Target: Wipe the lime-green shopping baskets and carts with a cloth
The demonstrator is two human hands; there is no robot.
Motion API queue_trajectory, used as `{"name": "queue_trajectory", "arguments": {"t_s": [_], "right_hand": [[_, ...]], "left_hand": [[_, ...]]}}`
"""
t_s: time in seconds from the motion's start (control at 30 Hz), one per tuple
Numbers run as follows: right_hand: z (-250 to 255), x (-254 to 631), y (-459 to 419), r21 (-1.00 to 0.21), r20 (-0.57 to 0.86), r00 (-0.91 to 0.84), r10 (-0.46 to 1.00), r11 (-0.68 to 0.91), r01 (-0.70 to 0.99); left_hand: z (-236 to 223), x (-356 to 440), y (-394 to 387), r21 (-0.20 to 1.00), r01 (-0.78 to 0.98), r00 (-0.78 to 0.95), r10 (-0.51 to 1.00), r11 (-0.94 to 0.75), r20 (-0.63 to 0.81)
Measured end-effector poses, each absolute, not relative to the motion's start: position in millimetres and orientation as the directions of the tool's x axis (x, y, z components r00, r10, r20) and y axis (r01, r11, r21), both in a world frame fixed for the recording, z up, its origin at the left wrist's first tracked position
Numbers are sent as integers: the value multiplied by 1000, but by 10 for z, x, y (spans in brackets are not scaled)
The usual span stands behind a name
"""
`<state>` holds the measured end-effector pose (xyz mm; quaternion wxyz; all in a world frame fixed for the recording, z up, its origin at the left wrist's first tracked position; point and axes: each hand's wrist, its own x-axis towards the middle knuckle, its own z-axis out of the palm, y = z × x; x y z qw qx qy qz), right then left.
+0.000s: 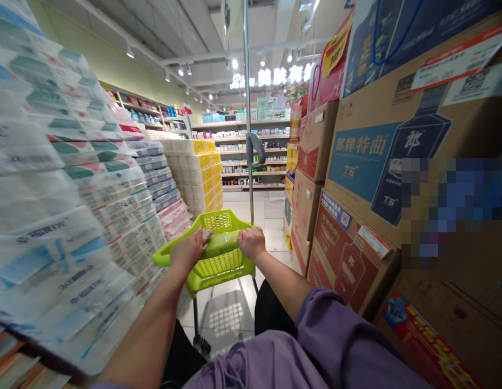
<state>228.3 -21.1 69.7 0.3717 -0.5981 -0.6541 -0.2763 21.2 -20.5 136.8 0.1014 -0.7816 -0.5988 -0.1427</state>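
Note:
A lime-green plastic shopping cart point(221, 263) stands right in front of my body, its basket walls perforated with small holes. My left hand point(191, 247) is closed over the left part of its handle. On the right part of the same handle, my right hand point(251, 242) is wrapped in a fist-like grip. A tall metal pole point(247, 97) with a grey hook-shaped grip point(255, 149) rises from the cart's right side. Little of the basket's inside shows between my hands, and I cannot make out any goods there.
Stacked tissue packs point(72, 232) rise close on the left, with yellow-and-white paper packs point(194, 173) farther along. Cardboard liquor cartons point(356, 156) and gift bags point(332, 65) line the right. A tiled aisle point(270, 216) runs ahead to stocked shelves point(251, 140).

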Motion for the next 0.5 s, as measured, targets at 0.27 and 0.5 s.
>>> {"name": "queue_trajectory", "arguments": {"t_s": [0.27, 0.5], "right_hand": [[709, 2274, -189, -65, 817, -16, 576, 120, 991], [698, 2326, -213, -65, 822, -19, 569, 127, 990]], "left_hand": [[1115, 571, -431, -70, 822, 475, 613, -565, 631], [1210, 219, -234, 119, 955, 175, 839, -272, 514]]}}
